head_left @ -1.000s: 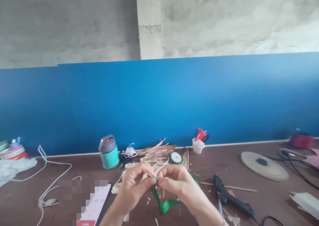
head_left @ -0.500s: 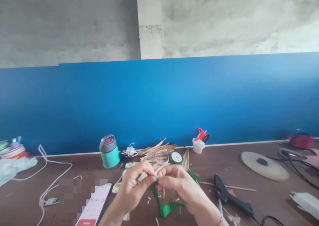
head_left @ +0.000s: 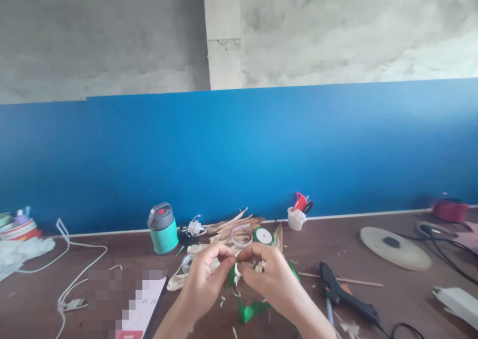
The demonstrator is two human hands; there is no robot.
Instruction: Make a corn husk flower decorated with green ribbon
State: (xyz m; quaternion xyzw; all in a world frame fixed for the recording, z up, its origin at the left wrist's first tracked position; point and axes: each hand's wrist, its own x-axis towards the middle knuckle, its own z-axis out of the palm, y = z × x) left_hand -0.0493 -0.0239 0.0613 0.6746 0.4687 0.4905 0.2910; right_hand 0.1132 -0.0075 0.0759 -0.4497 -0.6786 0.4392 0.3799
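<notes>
A green ribbon hangs in a loop below my fingertips and runs on behind my right wrist. My left hand pinches the ribbon between thumb and index finger. Close against it, my right hand pinches the same ribbon. The small part between the two pinches is mostly covered by fingers. Just beyond my hands stand a spool of green ribbon and a clear ring-shaped roll, in front of dry pale husks.
A black glue gun and a thin stick lie to the right, with a round lid farther back. On the left are a teal flask, a phone and a white cable. A white cup holds scissors.
Both hands stay together, with the fingertips raised slightly and the right hand turned a little. The ribbon between them has shifted, and its hanging loop looks narrower. The camera view has barely moved.
</notes>
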